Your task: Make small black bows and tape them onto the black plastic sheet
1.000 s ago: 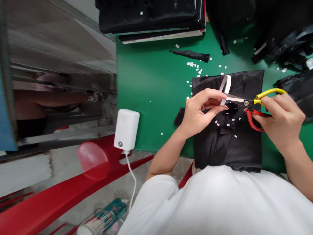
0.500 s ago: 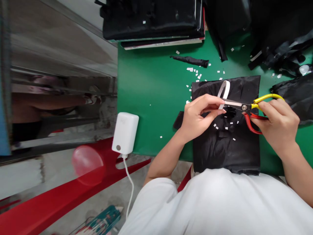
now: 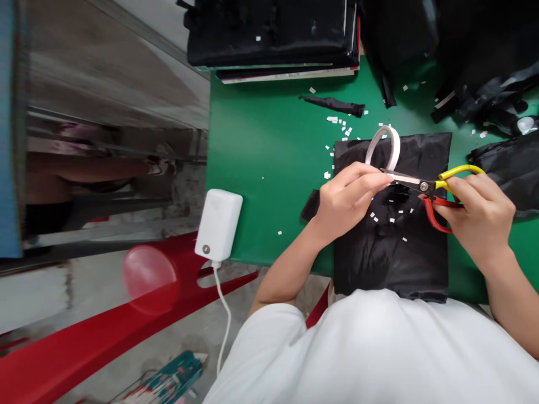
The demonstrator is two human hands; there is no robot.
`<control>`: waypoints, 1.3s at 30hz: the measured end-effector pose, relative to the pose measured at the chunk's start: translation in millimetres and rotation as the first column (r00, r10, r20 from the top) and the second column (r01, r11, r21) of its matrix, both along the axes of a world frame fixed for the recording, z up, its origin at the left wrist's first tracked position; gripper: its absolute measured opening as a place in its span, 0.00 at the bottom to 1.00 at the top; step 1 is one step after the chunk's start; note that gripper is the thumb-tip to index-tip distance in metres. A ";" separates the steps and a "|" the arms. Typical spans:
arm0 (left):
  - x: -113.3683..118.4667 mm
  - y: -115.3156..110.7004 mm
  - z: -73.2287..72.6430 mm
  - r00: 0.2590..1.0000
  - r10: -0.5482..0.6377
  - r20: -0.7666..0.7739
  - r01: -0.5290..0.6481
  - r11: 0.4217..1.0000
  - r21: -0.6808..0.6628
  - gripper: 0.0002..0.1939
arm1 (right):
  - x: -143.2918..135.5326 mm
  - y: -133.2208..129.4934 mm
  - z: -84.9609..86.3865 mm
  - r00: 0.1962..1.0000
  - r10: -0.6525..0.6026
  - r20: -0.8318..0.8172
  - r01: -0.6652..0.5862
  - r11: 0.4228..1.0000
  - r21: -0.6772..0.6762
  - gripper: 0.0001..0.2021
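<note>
My left hand (image 3: 346,195) pinches a narrow roll of white tape (image 3: 394,148), its ring standing up above the fingers. In my right hand (image 3: 484,213) is a pair of scissors (image 3: 424,186) with one yellow and one red handle. The blades point left and their tips reach my left fingertips. A pale strip lies along the blades. Beneath both hands is a flat black-wrapped package (image 3: 391,261) with small white snippets (image 3: 374,218) scattered over it. My left fingers partly hide the tape's lower edge.
On the green table (image 3: 261,134) lie a stack of black-wrapped items (image 3: 269,39), a rolled black strip (image 3: 337,105) and more black material (image 3: 484,56). A white power bank (image 3: 219,221) with a cable sits at the left edge. A red chair (image 3: 76,348) stands beside it. Another person's leg (image 3: 92,172) shows beyond.
The tape roll has turned so its ring shows wider, and my left fingers have closed further over the blade tips. The whole view has shifted slightly.
</note>
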State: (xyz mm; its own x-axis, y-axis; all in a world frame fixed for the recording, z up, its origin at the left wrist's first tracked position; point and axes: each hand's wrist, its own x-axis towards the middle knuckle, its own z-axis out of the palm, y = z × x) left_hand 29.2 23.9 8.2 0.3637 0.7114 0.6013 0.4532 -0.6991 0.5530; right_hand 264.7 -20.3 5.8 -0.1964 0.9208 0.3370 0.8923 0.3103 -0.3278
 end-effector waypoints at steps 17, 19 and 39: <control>-13.6 3.7 -11.4 0.828 0.290 -0.480 -0.311 0.950 0.038 0.16 | 1.4 4.1 -5.8 0.959 -0.235 0.156 0.252 0.962 -0.100 0.12; -11.6 3.0 -10.0 0.821 0.282 -0.496 -0.315 0.949 0.017 0.14 | 0.9 5.5 -3.1 0.959 -0.252 0.129 0.273 0.943 -0.190 0.15; 11.7 -7.1 -22.1 0.968 0.023 -0.249 -0.018 1.000 0.020 0.10 | -4.2 4.3 8.8 0.981 -0.192 0.016 0.192 0.968 -0.162 0.16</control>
